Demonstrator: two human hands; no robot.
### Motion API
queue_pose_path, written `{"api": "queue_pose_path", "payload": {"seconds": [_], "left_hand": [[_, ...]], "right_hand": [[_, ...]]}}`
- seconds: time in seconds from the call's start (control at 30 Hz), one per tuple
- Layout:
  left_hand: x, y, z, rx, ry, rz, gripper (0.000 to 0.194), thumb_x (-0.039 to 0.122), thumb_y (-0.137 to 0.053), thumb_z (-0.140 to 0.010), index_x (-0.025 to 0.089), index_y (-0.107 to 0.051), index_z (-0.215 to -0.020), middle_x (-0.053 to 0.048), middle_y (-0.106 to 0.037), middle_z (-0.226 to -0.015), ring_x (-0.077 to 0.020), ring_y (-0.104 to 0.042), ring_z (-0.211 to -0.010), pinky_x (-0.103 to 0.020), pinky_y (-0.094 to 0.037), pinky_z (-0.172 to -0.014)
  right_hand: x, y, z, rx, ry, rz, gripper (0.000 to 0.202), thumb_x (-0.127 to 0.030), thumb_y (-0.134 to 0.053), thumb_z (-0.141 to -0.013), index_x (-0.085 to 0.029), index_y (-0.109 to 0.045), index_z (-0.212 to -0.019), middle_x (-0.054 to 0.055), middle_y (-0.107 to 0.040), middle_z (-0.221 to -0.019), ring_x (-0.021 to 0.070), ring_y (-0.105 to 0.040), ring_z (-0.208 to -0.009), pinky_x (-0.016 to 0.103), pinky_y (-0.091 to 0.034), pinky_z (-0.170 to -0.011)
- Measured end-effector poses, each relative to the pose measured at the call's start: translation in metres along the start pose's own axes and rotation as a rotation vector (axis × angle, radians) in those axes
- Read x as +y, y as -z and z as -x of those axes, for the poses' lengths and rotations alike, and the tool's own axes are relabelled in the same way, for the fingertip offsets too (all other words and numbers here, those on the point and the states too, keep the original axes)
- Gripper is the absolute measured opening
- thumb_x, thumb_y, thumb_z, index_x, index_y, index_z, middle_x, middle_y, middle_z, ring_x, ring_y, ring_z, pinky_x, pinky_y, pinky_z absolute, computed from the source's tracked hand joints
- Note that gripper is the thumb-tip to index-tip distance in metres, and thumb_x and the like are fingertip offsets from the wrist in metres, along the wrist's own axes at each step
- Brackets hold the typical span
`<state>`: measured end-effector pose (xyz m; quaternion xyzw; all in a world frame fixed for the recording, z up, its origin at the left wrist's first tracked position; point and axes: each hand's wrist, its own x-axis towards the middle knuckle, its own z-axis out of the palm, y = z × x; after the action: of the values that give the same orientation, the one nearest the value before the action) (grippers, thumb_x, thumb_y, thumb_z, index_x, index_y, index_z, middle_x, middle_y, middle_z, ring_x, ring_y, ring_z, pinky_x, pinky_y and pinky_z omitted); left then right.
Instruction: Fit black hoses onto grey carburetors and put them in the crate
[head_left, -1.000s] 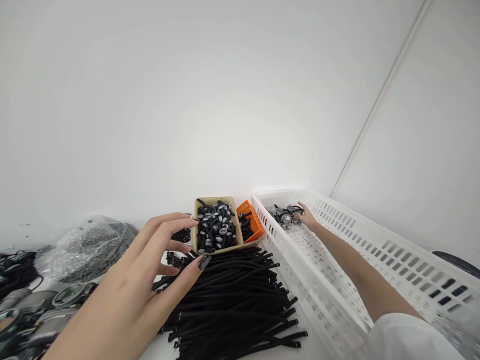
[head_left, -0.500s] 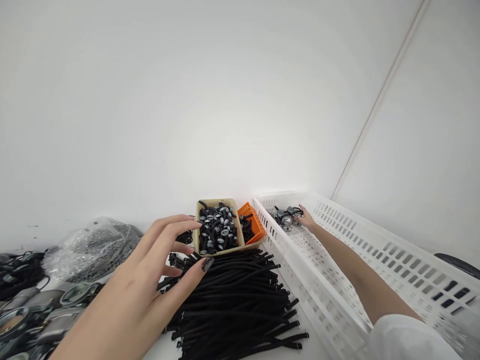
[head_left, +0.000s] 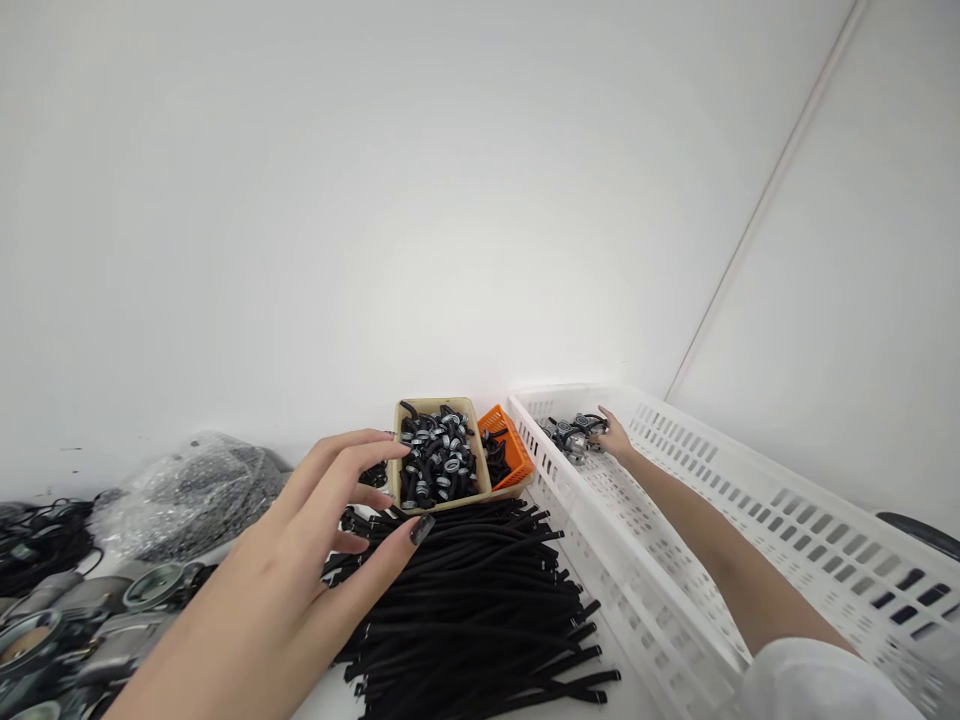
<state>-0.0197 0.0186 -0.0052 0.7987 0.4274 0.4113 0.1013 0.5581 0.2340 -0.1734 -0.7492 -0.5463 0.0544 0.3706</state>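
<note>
My left hand (head_left: 300,560) hovers with its fingers apart and nothing between them, over the left edge of a pile of black tubes (head_left: 465,610). Inside the far end of a long white perforated basket (head_left: 645,560), my right hand (head_left: 613,436) touches a small cluster of metal parts with black hoses (head_left: 574,436). Its fingers are partly hidden by these parts, so its grip is unclear. Beyond the tubes, a cream tray (head_left: 484,470) holds short black hoses with silver clamps.
An orange basket (head_left: 517,450) with small black pieces leans beside the cream tray. At the left lie a clear plastic bag of parts (head_left: 191,490), black cables (head_left: 45,540) and several metal castings (head_left: 120,640). A white wall (head_left: 450,200) rises behind.
The whole view has shifted very slightly. Both hands hold nearly the same places and poses as before.
</note>
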Motion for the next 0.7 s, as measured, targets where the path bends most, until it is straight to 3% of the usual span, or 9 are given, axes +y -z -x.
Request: {"api": "queue_pose_path", "payload": {"seconds": [0.33, 0.7], "left_hand": [[-0.0001, -0.0006, -0.0014, 0.012, -0.01, -0.004, 0.039, 0.056, -0.053, -0.091, 0.047, -0.051, -0.129, -0.002, -0.063, -0.126, -0.0181, -0.075, -0.076, -0.022, -0.061, -0.051], [0.0028, -0.0004, -0.0006, -0.016, 0.077, 0.038, 0.042, 0.061, -0.053, -0.088, 0.045, -0.057, -0.126, -0.002, -0.063, -0.132, -0.0217, -0.077, -0.08, -0.024, -0.061, -0.05]], "right_hand": [[0.0028, 0.0032, -0.0002, 0.028, -0.132, -0.089, 0.039, -0.032, -0.064, -0.097, -0.021, -0.057, -0.134, 0.011, -0.057, -0.141, 0.0282, -0.061, -0.12, 0.051, -0.053, -0.1], [-0.0056, 0.0077, 0.0033, -0.086, -0.052, -0.051, 0.041, -0.033, -0.064, -0.097, -0.02, -0.057, -0.135, 0.011, -0.059, -0.138, 0.0273, -0.063, -0.117, 0.05, -0.055, -0.097]]}}
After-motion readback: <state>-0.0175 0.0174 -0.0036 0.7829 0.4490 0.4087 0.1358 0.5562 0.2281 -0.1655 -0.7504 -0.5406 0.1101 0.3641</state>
